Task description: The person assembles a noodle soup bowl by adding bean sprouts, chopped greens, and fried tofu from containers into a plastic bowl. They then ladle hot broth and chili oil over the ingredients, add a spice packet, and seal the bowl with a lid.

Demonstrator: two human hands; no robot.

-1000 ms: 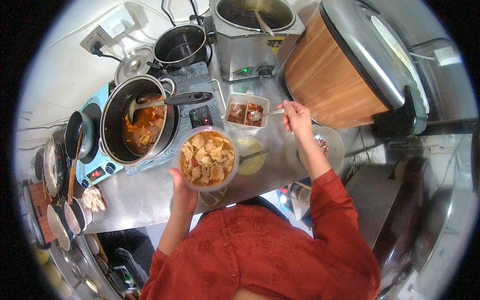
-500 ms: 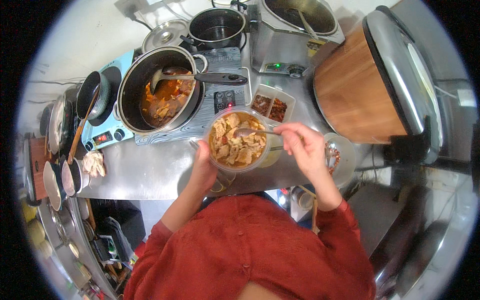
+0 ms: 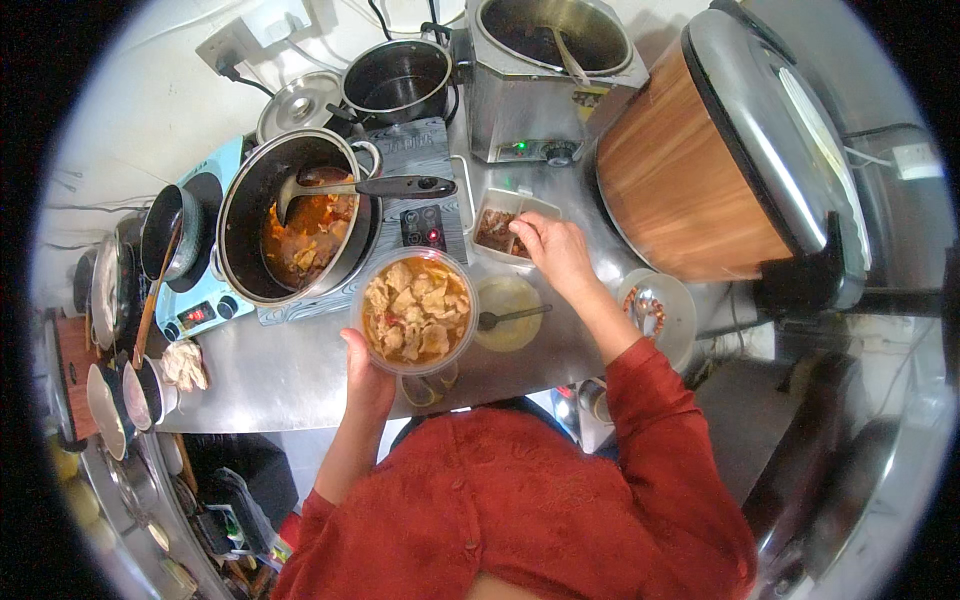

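My left hand (image 3: 368, 380) grips a clear round plastic tub (image 3: 418, 315) from its lower left side. Pale meat pieces in reddish-brown broth fill the tub. My right hand (image 3: 555, 248) is over a small white divided box (image 3: 490, 245), its fingers pinched together at the right compartment. What they hold, if anything, is hidden. Dark dried spices (image 3: 495, 228) show in the left compartment. Between the tub and my right forearm stands a shallow bowl (image 3: 505, 340) of pale yellowish contents, with a spoon (image 3: 515, 316) lying across it.
A large pot (image 3: 232, 210) of red stew holds a ladle (image 3: 400, 187). Behind stand a black pot (image 3: 400, 85) and a steel warmer (image 3: 560, 110). A wood-patterned barrel cooker (image 3: 690, 170) is at right, near a whitish bowl (image 3: 678, 330). A blue cooker (image 3: 190, 290) is at left.
My right hand has left the tub and moved over the divided box; the spoon it held in the tub is no longer visible there. The tub has shifted left in my left hand.
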